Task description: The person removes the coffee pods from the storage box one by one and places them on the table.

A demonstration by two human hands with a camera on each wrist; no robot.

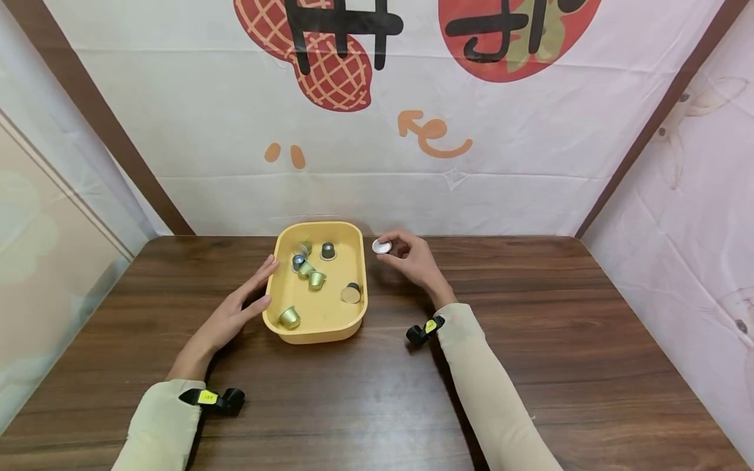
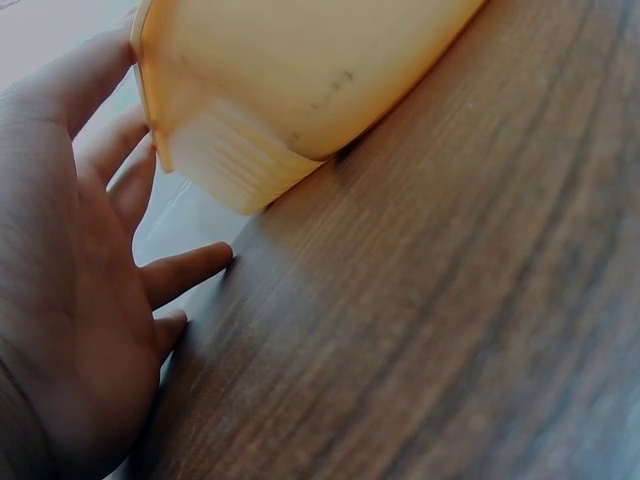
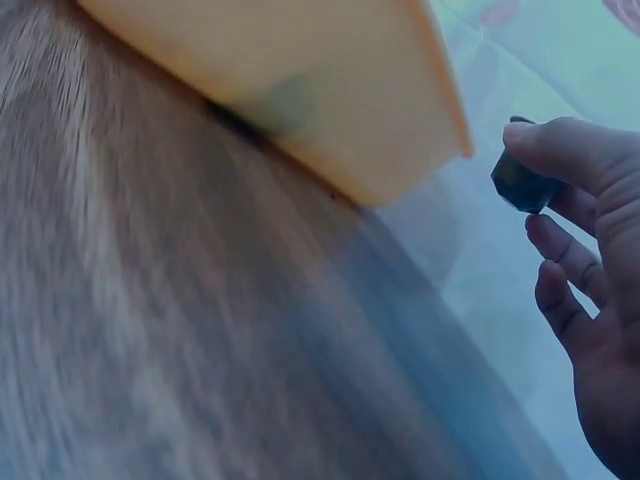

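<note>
A yellow plastic tub (image 1: 315, 335) stands near the back of the table. Inside it lie several coffee capsules, among them a green one (image 1: 290, 318), a dark one (image 1: 328, 251) and one with a beige lid (image 1: 350, 294). My left hand (image 1: 232, 316) touches the tub's left rim with extended fingers; in the left wrist view its fingertips rest along the rim. Just right of the tub, my right hand (image 1: 415, 261) pinches a coffee capsule (image 1: 381, 247) between thumb and fingers, white lid facing up. The right wrist view shows this capsule's dark body (image 3: 522, 184).
The brown wooden table (image 1: 353, 412) ends just behind the tub at a white printed curtain (image 1: 377, 196). Similar sheets hang at left and right. Each wrist wears a black strapped camera, such as the left one (image 1: 230, 401).
</note>
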